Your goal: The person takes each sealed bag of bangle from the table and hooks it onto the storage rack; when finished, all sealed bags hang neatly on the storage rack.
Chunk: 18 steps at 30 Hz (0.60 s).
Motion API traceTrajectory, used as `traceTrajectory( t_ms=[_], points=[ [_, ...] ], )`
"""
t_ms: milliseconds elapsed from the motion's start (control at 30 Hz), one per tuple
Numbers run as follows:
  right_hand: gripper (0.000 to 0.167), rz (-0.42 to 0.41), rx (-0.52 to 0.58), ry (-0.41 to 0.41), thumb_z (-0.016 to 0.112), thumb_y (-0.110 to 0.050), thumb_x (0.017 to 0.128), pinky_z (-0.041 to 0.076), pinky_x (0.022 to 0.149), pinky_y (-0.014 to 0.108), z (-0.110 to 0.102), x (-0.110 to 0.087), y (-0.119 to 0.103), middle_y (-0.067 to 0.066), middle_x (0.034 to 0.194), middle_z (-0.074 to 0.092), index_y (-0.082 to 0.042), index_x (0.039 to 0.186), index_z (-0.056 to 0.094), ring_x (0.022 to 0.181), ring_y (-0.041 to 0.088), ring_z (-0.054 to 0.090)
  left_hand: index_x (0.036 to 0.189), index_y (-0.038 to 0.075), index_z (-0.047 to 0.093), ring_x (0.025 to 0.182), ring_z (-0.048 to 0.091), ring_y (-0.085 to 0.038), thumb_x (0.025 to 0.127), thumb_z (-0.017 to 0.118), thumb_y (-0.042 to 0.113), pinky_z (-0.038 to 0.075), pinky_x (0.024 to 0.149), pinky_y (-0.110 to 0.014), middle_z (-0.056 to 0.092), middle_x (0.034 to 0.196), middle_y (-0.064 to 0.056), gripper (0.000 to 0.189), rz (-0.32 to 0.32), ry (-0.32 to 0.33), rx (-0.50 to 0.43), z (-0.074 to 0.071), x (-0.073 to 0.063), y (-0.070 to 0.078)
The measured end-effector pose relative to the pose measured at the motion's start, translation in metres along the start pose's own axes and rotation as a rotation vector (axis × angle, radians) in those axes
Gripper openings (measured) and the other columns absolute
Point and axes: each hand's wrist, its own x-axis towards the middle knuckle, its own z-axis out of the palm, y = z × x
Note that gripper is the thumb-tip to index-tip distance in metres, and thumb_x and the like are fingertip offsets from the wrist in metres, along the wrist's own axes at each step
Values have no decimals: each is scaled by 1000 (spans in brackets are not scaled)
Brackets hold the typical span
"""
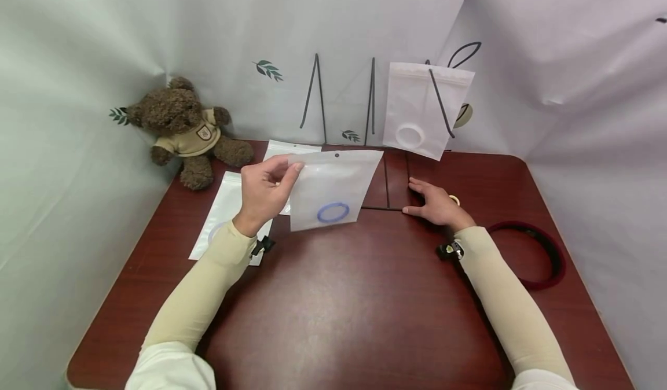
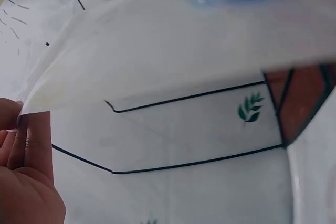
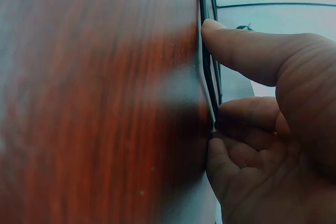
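Note:
My left hand (image 1: 263, 190) pinches the upper left corner of a white translucent zip bag (image 1: 325, 176) between thumb and fingers. A blue ring (image 1: 333, 212) shows through the bag's lower part, and a small hole is near its top edge. The left wrist view shows the bag blurred across the top, in front of a black wire rack (image 2: 194, 98). My right hand (image 1: 438, 203) is low at the right side of this rack's base, thumb and fingers apart, fingertips touching the wire (image 3: 207, 51). Part of the rack is hidden behind the held bag.
Another bag (image 1: 403, 103) with a white ring hangs on the rack's right prong. Flat bags (image 1: 229, 199) lie at the left, partly under my left arm. A teddy bear (image 1: 190, 129) sits back left; a dark red hoop (image 1: 554, 257) lies right. White curtains (image 1: 583, 176) enclose the table.

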Motion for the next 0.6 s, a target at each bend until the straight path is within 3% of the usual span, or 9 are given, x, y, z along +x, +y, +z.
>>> traceTrajectory(
  t_ms=[200,333,500,600],
  points=[
    [84,-2,2,9,78,-33,96,27,127,57,1,1,2,20,171,34,6,159,40,159,42,29,92,-1,83,70,77,-9,87,78,-1,55,70,-11,80,79,-15,7,93,69,-10,6,8,12],
    [84,-5,-4,12,79,-33,95,28,127,57,0,2,2,21,170,35,6,159,40,158,42,30,93,1,84,65,78,-22,86,79,2,55,65,-17,80,79,-12,9,181,99,32,11,11,20],
    [83,1,1,7,79,-32,95,27,126,58,-1,1,1,20,171,34,6,159,40,159,42,29,95,3,85,62,77,-22,85,78,4,54,55,-31,80,77,-10,12,254,105,41,17,14,29],
    [83,0,4,8,79,-31,96,27,127,58,0,2,2,20,171,34,6,159,40,159,42,29,98,2,85,63,77,-20,88,78,5,57,57,-32,81,80,-9,13,288,94,63,21,18,32]
  ],
)
